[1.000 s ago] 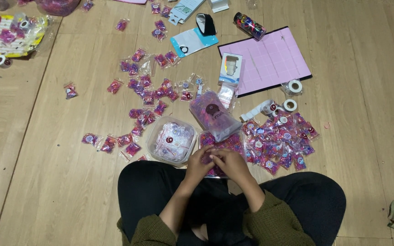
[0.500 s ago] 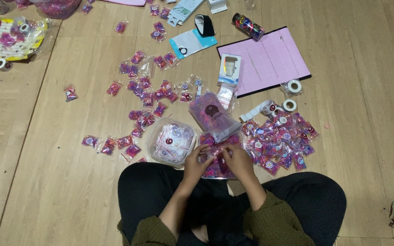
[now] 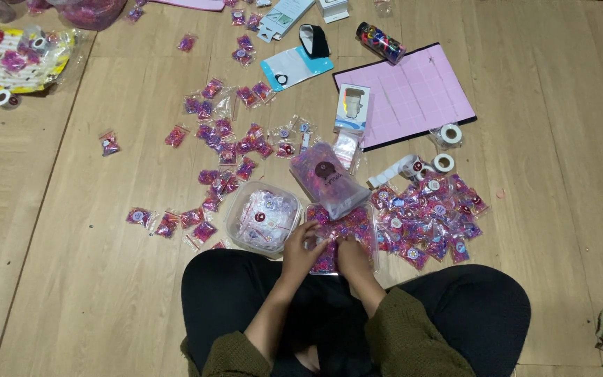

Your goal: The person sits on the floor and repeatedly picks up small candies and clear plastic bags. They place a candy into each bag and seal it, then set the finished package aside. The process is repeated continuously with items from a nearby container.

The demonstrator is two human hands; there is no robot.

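My left hand (image 3: 303, 244) and right hand (image 3: 349, 253) dig in the clear plastic tray of pink-purple packets (image 3: 368, 222) — sorting, I'd judge. Fingers curled, perhaps pinching one packet; I can't tell. Next: lift one cleanly.

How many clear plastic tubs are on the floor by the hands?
2. One clear tub of small packets sits just left of the hands. The other tub lies under the left hand and right hand, partly hidden. More may hide beneath packets.

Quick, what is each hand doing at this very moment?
Left hand: fingers curled over the clear tray of pink packets, touching them; a firm grip cannot be told.
Right hand: fingers down among the same packets; grip cannot be told.
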